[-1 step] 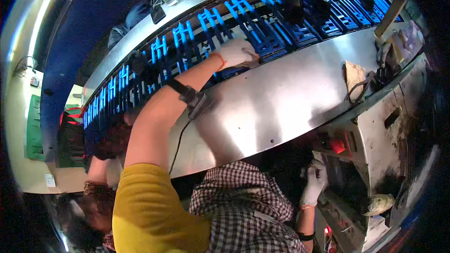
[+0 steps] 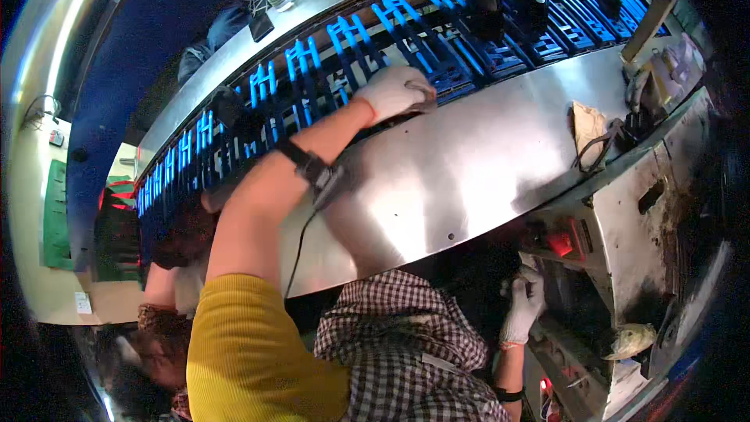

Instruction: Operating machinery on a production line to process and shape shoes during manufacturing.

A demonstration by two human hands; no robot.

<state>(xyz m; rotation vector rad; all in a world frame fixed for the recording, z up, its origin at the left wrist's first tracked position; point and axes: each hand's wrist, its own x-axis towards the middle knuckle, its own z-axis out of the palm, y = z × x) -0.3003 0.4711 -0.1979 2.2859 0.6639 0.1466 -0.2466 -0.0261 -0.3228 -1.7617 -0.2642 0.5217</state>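
1. The left hand (image 2: 397, 92), in a white glove, is reaching over the steel counter (image 2: 484, 164) to the edge of the blue slatted conveyor (image 2: 375, 47); its grip is clenching over a small dark piece (image 2: 422, 94) lying at that edge.
2. The right hand (image 2: 525, 305), also gloved in white, is reaching below the counter's front edge beside a red-lit button (image 2: 559, 244); whether its grip is clenched cannot be told.
3. A black wrist strap (image 2: 312, 168) with a cable is circling the left forearm.
4. A tan cloth (image 2: 587, 123) is lying on the counter to the right.
5. Green panels (image 2: 55, 215) are hanging on the far left wall.
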